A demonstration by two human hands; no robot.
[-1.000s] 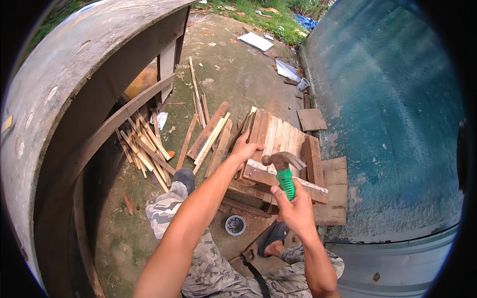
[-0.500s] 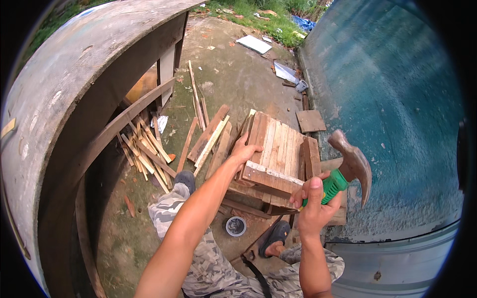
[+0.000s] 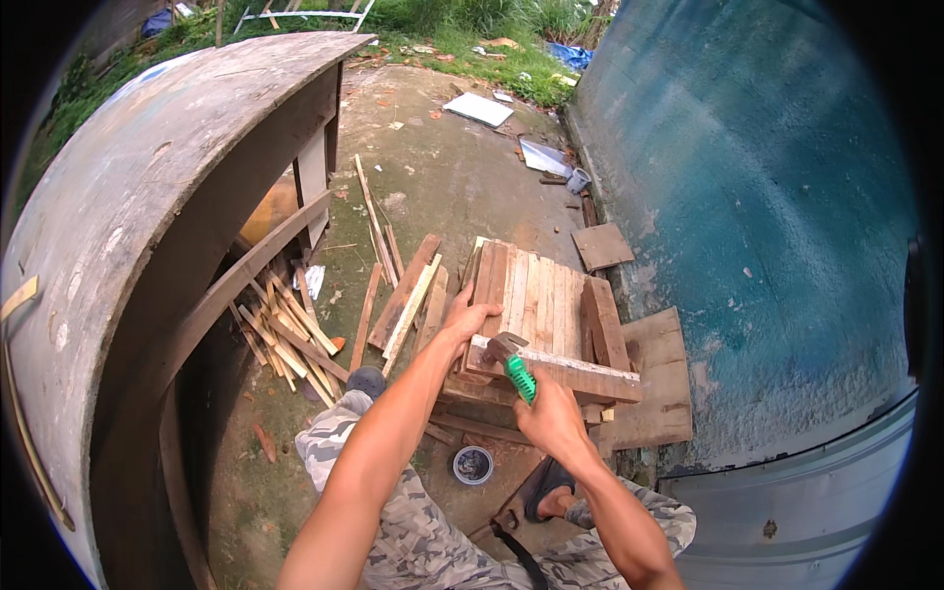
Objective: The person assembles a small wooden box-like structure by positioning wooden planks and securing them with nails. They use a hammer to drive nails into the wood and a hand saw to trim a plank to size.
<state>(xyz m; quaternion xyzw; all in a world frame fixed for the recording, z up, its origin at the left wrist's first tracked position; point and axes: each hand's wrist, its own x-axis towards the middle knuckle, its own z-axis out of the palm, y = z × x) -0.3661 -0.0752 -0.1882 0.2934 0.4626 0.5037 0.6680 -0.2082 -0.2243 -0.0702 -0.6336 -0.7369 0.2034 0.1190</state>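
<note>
A small wooden box (image 3: pixel 541 295) of slats, edged by thicker boards, stands between my legs. My left hand (image 3: pixel 466 317) is closed round its left side, thumb over the top slats. In my right hand (image 3: pixel 553 418), closed round the green handle, is a claw hammer (image 3: pixel 521 379). The hammer's head lies against the left end of the box's near board (image 3: pixel 580 374), whose upper edge is whitish. Whether a nail sits under the head cannot be made out. A round tub (image 3: pixel 473 465) with small dark pieces inside is on the ground just below the box.
Loose planks (image 3: pixel 408 307) lie left of the box, beside a heap of thin wood strips (image 3: pixel 285 329). A large weathered board structure (image 3: pixel 177 147) rises at the left. Along the right runs a teal wall (image 3: pixel 747 216), with a plywood piece (image 3: pixel 654 379) by its foot.
The hammer has come down and left from its raised place at the right onto the near board's left end. My left hand keeps its hold on the box. The view has tilted up slightly.
</note>
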